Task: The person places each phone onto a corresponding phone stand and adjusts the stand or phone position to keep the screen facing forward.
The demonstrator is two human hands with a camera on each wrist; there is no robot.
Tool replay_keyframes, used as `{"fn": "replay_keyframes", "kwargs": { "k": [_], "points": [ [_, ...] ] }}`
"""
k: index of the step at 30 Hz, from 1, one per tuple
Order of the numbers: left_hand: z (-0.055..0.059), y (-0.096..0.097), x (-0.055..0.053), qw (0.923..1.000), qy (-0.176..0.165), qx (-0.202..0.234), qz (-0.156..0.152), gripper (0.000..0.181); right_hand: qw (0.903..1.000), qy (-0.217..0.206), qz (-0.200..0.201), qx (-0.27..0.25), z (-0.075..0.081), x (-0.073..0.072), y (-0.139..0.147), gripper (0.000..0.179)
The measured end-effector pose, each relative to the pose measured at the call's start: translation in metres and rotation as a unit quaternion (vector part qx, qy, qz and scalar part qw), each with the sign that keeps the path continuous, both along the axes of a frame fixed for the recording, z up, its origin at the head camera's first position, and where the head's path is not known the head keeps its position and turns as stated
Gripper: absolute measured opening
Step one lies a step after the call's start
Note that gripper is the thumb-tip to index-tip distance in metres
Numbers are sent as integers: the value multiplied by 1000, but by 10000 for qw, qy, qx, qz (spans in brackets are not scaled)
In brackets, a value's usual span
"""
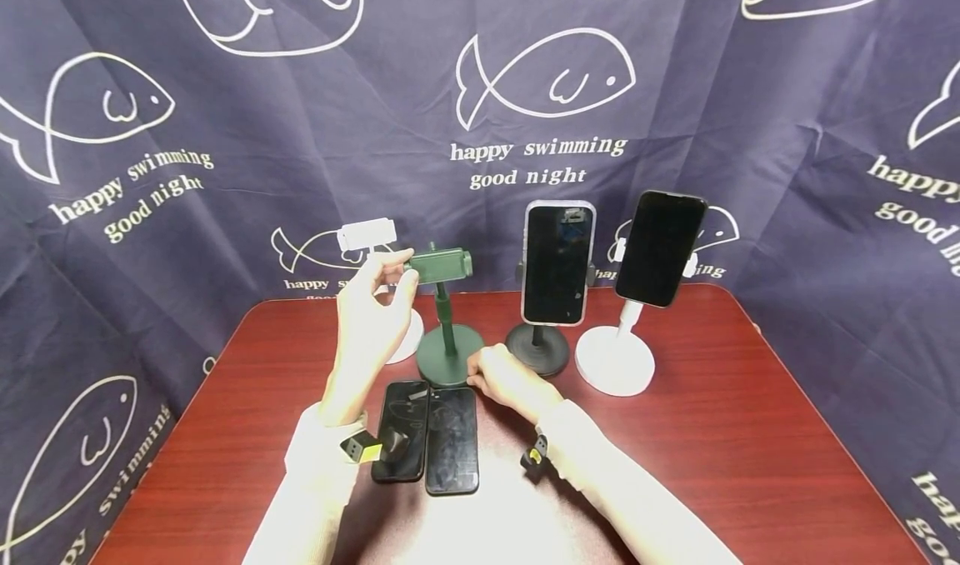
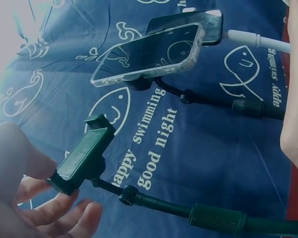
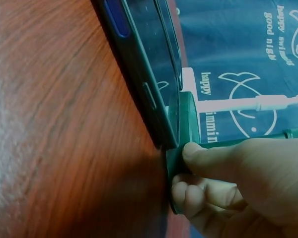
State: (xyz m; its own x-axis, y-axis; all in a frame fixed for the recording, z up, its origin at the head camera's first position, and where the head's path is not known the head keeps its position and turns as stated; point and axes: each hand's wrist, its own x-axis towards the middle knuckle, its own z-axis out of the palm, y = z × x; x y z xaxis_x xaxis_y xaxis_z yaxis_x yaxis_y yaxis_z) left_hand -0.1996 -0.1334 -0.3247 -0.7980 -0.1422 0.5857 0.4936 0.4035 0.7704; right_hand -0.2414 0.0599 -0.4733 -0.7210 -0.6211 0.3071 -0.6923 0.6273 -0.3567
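- Green stand near the worktop's back edge: probably light, stiff (smooth, by the sheen).
- Clamp pinched in left hand, base rim in right hand; likely steadiest held there.
- Nearer the front edge: flat phones, likely fragile.

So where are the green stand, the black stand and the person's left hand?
Green stand (image 1: 444,309), head view: thick collar on its pole.
Black stand (image 1: 538,354), head view: its round base.
Left hand (image 1: 365,315), head view: its back.
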Motion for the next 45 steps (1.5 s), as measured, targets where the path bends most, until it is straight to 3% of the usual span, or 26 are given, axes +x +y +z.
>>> {"fn": "replay_keyframes", "kwargs": {
  "k": [6, 16, 24, 31, 36, 41, 45],
  "points": [
    [-1, 0, 1, 9998, 48, -62, 201, 29, 9996, -195, 184, 20, 2, -4, 2, 22],
    [0, 2, 7, 9997, 51, -34, 236, 30, 9984, -339, 410, -190, 1, -8, 8, 21],
    [-2, 2, 7, 9999, -33, 27, 108, 31, 9985, -419, 283, -222, -4, -4, 7, 21],
    [-5, 2, 8, 9999, 9, 119, 49, 32, 9978, -550, -119, -363, -11, 0, 7, 16],
    [-12, 2, 6, 9991, 26, 405, -79, 32, 9969, -587, -166, -493, -15, 8, 8, 2],
    [-23, 3, 9, 9977, -194, 595, -277, 40, 9958, -667, -113, -621, -17, 17, 11, 18],
    [-37, 1, 11, 9978, -336, 442, -357, 48, 9944, -772, -167, -701, -18, 23, 13, 32]
  ]
}}
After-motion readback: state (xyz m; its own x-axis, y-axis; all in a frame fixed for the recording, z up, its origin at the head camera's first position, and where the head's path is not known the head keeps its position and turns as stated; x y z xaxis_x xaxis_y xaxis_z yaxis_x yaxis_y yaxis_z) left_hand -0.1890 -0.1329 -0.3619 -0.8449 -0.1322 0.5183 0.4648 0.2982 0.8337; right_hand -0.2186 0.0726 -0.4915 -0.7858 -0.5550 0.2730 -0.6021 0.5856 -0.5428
